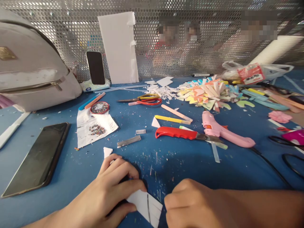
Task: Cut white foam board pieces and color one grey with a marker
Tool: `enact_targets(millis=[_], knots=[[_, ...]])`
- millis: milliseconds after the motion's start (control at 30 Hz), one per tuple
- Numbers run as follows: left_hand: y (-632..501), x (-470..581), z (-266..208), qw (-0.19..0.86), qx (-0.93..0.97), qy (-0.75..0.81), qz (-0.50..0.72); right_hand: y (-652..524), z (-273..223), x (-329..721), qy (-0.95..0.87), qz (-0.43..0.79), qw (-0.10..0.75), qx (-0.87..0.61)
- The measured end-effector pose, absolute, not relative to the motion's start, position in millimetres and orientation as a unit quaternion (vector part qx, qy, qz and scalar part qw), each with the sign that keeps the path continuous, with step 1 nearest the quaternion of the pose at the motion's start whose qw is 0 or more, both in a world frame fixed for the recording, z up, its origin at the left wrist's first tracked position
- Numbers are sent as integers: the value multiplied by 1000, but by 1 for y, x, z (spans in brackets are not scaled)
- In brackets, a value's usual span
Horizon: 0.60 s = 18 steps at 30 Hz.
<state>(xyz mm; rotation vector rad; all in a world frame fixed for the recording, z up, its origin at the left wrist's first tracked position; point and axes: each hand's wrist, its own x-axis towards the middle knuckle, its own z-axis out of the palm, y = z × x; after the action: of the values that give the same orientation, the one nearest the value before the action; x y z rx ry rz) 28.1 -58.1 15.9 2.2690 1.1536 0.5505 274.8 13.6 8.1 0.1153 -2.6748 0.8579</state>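
My left hand grips a small white piece of card between thumb and forefinger, low in the view. A dark line and several thin cut lines or creases cross the card. Just right of it, my right hand is closed with its fingers curled under; anything inside it is hidden. Beyond the left fingertips lies a white scrap. Farther off are a grey strip, a red-handled knife with its blade to the right, and a pink glue gun.
Phones lie at left and lean at the back. A backpack stands far left. Scissors, beads, a heap of coloured cut pieces and a white board sit farther back. A black cord runs right.
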Motion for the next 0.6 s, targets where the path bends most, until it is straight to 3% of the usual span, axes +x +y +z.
enact_targets(millis=[233, 600], knots=[[-58, 28, 20, 260, 847, 428, 176, 20, 12, 274, -917, 297, 266, -9], [-59, 28, 17, 277, 835, 433, 196, 10, 20, 270, -930, 264, 243, -75]])
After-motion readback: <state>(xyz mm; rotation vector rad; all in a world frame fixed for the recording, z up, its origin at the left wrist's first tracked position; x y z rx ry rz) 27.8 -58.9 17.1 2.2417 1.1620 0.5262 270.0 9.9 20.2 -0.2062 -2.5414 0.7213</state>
